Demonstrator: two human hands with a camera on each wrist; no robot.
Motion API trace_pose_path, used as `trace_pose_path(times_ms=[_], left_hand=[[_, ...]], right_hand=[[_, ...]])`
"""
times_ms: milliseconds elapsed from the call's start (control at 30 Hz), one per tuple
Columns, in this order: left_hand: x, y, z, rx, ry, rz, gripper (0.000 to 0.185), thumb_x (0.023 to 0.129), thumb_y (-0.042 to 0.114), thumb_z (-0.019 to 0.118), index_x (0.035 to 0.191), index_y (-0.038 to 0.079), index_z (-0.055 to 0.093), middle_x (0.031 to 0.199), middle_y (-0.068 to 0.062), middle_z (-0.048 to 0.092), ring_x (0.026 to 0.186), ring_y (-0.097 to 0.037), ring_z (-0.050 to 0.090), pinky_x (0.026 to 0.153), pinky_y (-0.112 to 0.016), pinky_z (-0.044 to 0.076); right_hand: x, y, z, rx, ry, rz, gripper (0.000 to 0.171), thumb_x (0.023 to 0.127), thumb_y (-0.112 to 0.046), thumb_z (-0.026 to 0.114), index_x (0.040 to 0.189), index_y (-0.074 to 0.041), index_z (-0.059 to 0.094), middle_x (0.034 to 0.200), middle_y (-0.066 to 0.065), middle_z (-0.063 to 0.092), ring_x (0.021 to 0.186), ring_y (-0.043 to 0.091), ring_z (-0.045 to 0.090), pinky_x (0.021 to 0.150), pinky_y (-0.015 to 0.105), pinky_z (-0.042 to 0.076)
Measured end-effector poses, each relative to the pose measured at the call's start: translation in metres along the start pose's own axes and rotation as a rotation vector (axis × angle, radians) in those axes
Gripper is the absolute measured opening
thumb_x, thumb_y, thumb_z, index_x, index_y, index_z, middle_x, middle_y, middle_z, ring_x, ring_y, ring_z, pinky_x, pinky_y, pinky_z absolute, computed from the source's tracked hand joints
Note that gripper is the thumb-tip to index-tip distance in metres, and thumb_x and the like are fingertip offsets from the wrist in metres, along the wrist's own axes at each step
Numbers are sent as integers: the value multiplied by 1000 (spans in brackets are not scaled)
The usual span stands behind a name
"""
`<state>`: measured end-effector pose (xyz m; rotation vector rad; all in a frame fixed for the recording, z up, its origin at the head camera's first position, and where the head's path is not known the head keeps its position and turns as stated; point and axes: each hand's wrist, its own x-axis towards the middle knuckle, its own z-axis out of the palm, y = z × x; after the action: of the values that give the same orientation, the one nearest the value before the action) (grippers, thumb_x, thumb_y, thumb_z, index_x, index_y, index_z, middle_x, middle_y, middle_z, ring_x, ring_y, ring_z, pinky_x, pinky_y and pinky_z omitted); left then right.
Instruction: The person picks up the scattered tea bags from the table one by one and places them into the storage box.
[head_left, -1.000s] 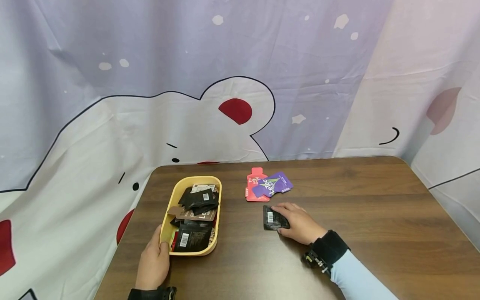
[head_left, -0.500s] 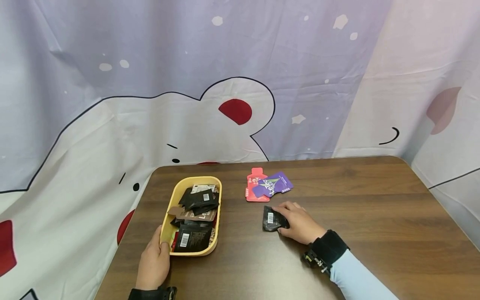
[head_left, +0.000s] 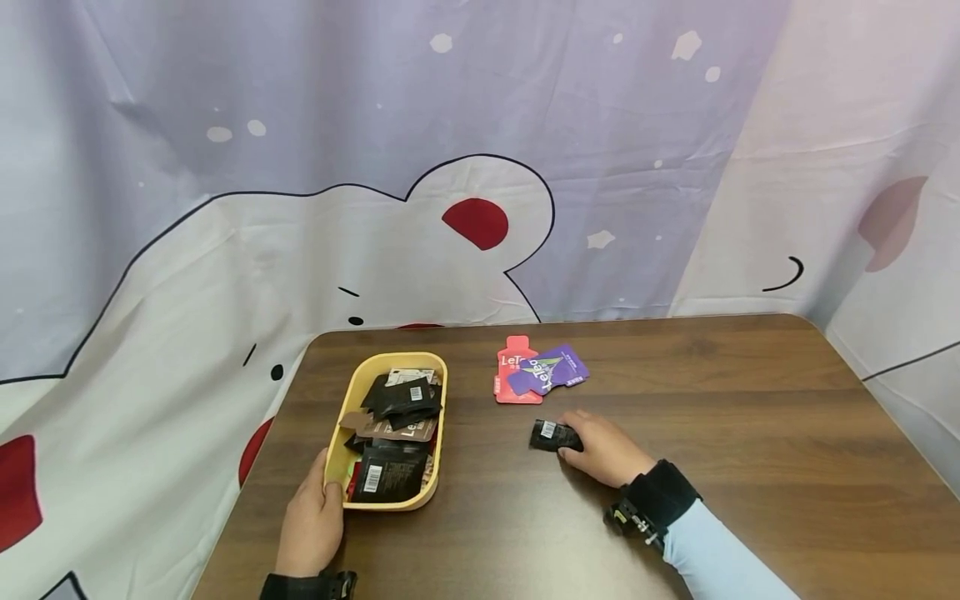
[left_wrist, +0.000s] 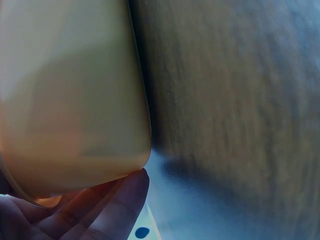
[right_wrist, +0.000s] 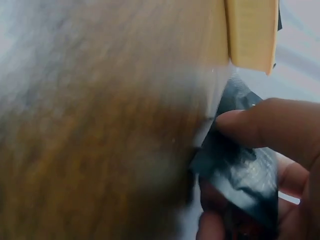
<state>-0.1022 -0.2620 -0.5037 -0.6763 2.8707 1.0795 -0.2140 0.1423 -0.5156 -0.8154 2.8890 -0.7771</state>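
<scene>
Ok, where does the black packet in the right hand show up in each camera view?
Head: the black packet lies mid-table, pinched at the right hand's fingertips, below the red and purple packets.
Left wrist: not in view; only the tray wall and table show.
Right wrist: the packet is at lower right, between thumb and fingers.
Shared landmark: the yellow tray.

Yellow tray (head_left: 347, 411), black sachet (head_left: 550, 434), red pouch (head_left: 512, 371), purple pouch (head_left: 551, 372), brown table (head_left: 750, 417)

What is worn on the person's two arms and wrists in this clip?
Both hands are bare. The right hand has a wide black wrist strap carrying a small black device, then a pale blue sleeve. The left hand has a similar black strap at the frame's edge.
</scene>
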Motion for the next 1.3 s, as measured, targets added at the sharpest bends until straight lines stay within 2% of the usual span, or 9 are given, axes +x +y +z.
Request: trace_pose_path(times_ms=[133, 333, 467, 600, 733, 1067, 1300], left_hand=[[0, 0, 1, -2, 6, -4, 58, 105, 13, 30, 161, 3, 19, 151, -33, 43, 134, -49, 49, 106, -66, 44], [0, 1, 0, -5, 10, -7, 58, 105, 13, 31, 161, 3, 19, 150, -33, 43, 133, -50, 50, 106, -66, 44], [0, 1, 1, -5, 9, -5, 58, 105, 13, 30, 161, 3, 19, 150, -34, 43, 133, -50, 50, 106, -66, 43], [1, 0, 2, -4, 13, -1, 57, 105, 13, 31, 161, 3, 20, 150, -34, 43, 133, -50, 50, 106, -66, 43], [0, -2, 2, -5, 13, 4, 57, 105, 13, 31, 161, 3, 20, 150, -34, 43, 134, -50, 50, 107, -67, 43], [0, -2, 1, -11, 11, 15, 58, 105, 13, 31, 161, 2, 20, 151, -34, 43, 134, -49, 49, 107, -66, 43], [0, -4, 2, -6, 23, 40, 57, 105, 13, 32, 160, 2, 22, 147, -34, 47, 127, -47, 56, 101, -65, 47]], right_hand=[[3, -4, -1, 50, 36, -18, 28, 92, -19, 72, 118, -9, 66, 115, 6, 70, 105, 19, 66, 95, 45, 55], [11, -17, -5, 92, 126, -110, 27, 94, -21, 71, 120, -17, 66, 113, -5, 68, 99, 9, 62, 91, 38, 55], [17, -31, -5, 133, 147, -152, 29, 96, -23, 70, 124, -18, 66, 118, -3, 68, 104, 10, 63, 93, 38, 56], [24, -43, -2, 175, 131, -192, 29, 96, -23, 69, 124, -17, 66, 121, -2, 67, 107, 10, 63, 95, 37, 56], [31, -55, 3, 196, 115, -250, 28, 96, -22, 69, 123, -18, 65, 115, -5, 66, 99, 7, 59, 89, 32, 55], [50, -96, 13, 292, 44, -320, 26, 98, -23, 66, 124, -20, 65, 111, -7, 64, 95, 6, 58, 87, 26, 54], [58, -120, 19, 268, 29, -391, 31, 99, -24, 65, 129, -17, 64, 116, -5, 65, 99, 5, 58, 92, 26, 54]])
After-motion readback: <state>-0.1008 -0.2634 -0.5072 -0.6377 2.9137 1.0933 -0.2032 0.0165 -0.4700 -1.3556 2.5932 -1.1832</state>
